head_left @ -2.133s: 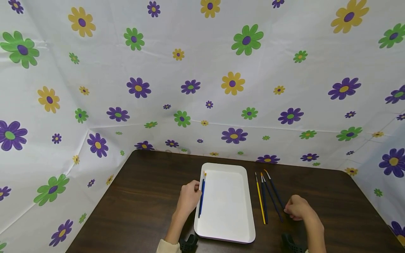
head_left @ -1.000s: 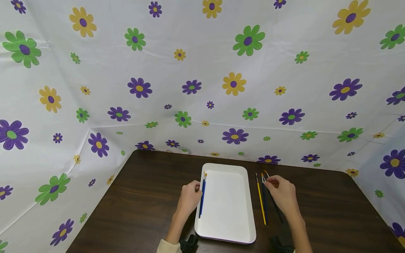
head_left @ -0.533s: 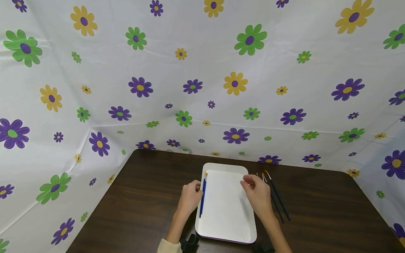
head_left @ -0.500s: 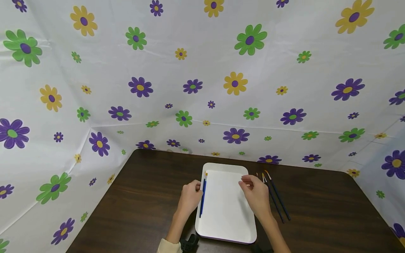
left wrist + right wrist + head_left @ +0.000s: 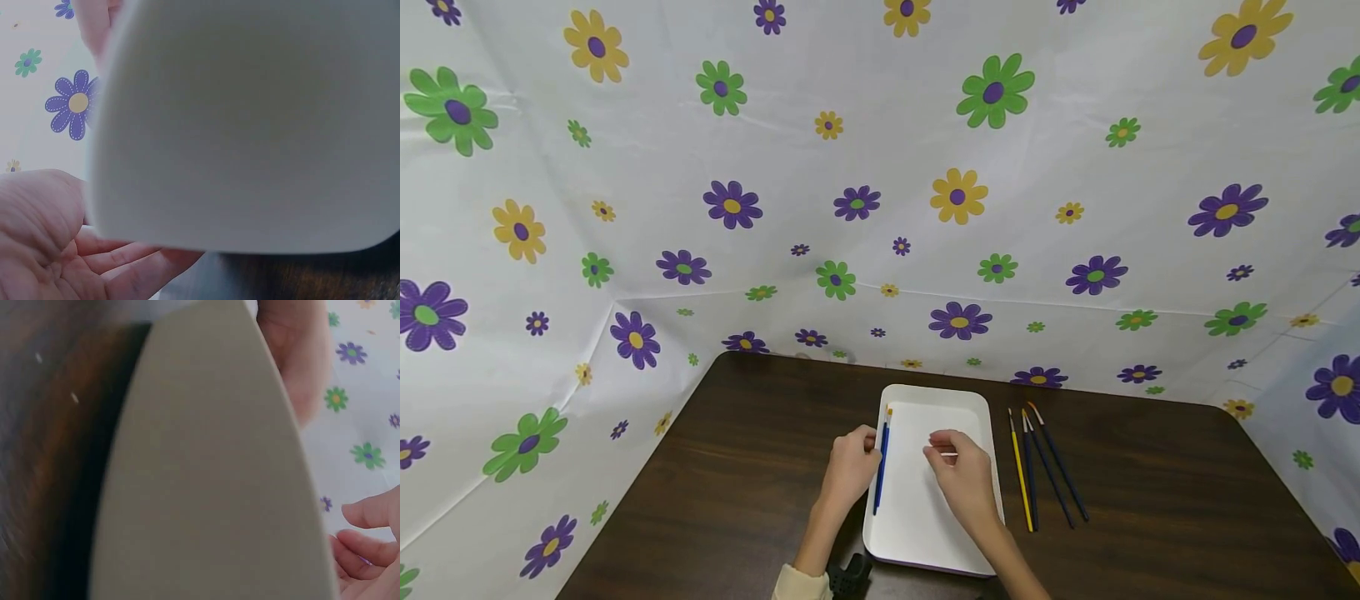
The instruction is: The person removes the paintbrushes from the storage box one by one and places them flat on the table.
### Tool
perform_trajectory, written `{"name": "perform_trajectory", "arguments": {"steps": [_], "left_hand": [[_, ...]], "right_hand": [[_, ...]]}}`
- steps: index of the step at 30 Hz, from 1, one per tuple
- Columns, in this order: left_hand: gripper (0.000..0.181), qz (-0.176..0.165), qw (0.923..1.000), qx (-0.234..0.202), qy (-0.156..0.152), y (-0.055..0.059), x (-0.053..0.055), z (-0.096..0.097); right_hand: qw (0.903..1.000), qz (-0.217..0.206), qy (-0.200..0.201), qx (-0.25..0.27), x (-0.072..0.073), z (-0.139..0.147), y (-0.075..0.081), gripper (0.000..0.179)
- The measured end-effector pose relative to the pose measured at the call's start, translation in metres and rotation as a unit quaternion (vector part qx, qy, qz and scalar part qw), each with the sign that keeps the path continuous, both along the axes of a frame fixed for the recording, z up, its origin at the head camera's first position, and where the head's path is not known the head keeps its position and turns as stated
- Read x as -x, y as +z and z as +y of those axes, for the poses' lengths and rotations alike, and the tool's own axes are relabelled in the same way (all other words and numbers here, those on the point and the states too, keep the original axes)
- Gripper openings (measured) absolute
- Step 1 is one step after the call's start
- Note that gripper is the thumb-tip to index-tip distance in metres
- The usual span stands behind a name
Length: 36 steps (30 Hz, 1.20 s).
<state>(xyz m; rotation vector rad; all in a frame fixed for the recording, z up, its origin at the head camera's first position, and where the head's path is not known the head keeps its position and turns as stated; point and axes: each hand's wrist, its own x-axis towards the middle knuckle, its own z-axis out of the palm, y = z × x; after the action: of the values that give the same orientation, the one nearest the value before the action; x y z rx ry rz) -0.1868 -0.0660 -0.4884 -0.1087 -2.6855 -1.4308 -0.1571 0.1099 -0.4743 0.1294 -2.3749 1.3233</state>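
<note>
The right hand [image 5: 964,479] is pinching a thin white-handled brush [image 5: 948,454] over the white rectangular plastic tray [image 5: 917,533]. At nine o'clock, the left hand [image 5: 848,467] is gripping the tray's rim beside one blue brush [image 5: 880,467] already inside. At three o'clock, four brushes [image 5: 1037,471] are still lying on the dark wooden bench [image 5: 737,467].

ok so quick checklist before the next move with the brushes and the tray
1. Tray flat on the table: ok.
2. Blue brush inside the tray, along its left wall: ok.
3. Left hand at the tray's left rim beside that brush: ok.
4. Right hand over the tray, holding something: cannot tell.
5. Four brushes on the table right of the tray, reachable: ok.
</note>
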Motion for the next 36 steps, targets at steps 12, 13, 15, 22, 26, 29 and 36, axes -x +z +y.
{"name": "perform_trajectory", "arguments": {"steps": [12, 13, 15, 22, 26, 29, 36], "left_hand": [[0.018, 0.01, 0.9999, -0.001, -0.002, -0.001, -0.001, 0.0], [0.018, 0.011, 0.9999, -0.001, -0.002, -0.001, -0.001, 0.0], [0.018, 0.014, 0.9999, 0.001, -0.003, -0.001, -0.001, 0.0], [0.017, 0.021, 0.9997, 0.013, -0.002, 0.001, 0.0, 0.0], [0.017, 0.022, 0.9996, 0.016, 0.0, 0.002, 0.0, -0.001], [0.017, 0.018, 0.9997, 0.014, 0.0, 0.002, -0.001, 0.0], [0.017, 0.024, 0.9996, 0.012, -0.003, 0.003, -0.003, 0.001]], "right_hand": [[0.9973, -0.035, 0.062, 0.018, -0.005, -0.023, -0.018, 0.017], [0.9968, -0.039, 0.068, 0.018, -0.005, -0.024, -0.019, 0.017], [0.9958, -0.044, 0.079, 0.016, -0.006, -0.026, -0.021, 0.018], [0.9941, -0.05, 0.096, 0.009, -0.004, -0.029, -0.024, 0.016], [0.9936, -0.048, 0.102, -0.006, -0.003, -0.031, -0.024, 0.015], [0.9927, -0.051, 0.107, -0.022, -0.003, -0.031, -0.024, 0.015], [0.9913, -0.045, 0.112, -0.053, -0.003, -0.034, -0.028, 0.014]]}}
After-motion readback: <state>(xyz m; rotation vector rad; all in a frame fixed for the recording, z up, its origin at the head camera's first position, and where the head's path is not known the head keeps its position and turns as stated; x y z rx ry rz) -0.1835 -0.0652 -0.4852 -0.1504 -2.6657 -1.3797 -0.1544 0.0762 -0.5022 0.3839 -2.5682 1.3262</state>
